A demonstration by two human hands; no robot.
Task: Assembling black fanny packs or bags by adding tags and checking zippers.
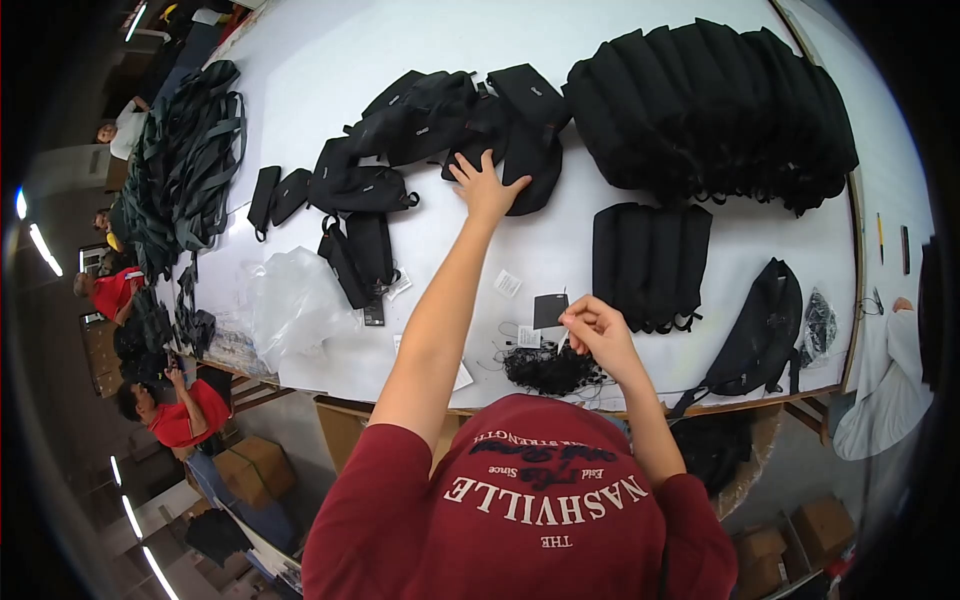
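My left hand point(487, 190) lies with fingers spread on the lower edge of a black bag point(533, 165) in the middle of the table. My right hand point(597, 332) is closed in a pinch, with the edge of a small black hang tag point(550, 310) at its fingertips. A small white piece shows just under those fingers, too small to name. Below them lies a tangled heap of thin black strings point(553, 370). White paper labels point(507, 283) lie on the table near the tag. More black bags and pouches point(430, 115) spread out beyond my left hand.
A long row of stacked black bags point(710, 110) fills the far right, with a shorter stack point(650, 265) nearer. One black bag point(755, 335) lies at the right edge. Clear plastic point(300, 305) and dark straps point(190, 170) lie left. People in red shirts point(190, 410) are beyond the table.
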